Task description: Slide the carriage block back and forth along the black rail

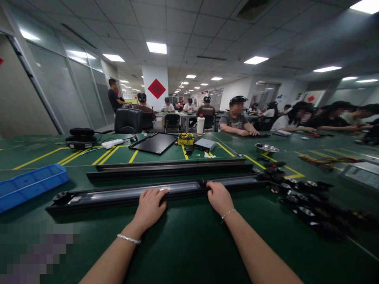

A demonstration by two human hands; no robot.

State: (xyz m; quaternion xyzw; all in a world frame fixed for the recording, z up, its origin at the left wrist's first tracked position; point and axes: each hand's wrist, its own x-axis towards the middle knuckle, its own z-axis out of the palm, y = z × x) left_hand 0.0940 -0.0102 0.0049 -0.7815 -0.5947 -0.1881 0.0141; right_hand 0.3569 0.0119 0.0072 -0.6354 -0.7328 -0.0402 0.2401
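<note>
A long black rail (118, 194) with a shiny inner channel lies across the green table in front of me. My left hand (150, 206) rests on its near edge, fingers curled over the rim. My right hand (218, 197) is closed on the rail further right, fingertips at a small black knob (203, 182). A second black rail (168, 169) lies parallel just behind. Both wrists wear thin bracelets.
A blue plastic tray (29, 184) sits at the left. Several black parts with round metal faces (299, 197) are heaped at the right. Farther back lie a black flat panel (154, 142), a yellow-wired box (185, 138), a grey box (205, 144) and a metal bowl (266, 148). People sit at tables behind.
</note>
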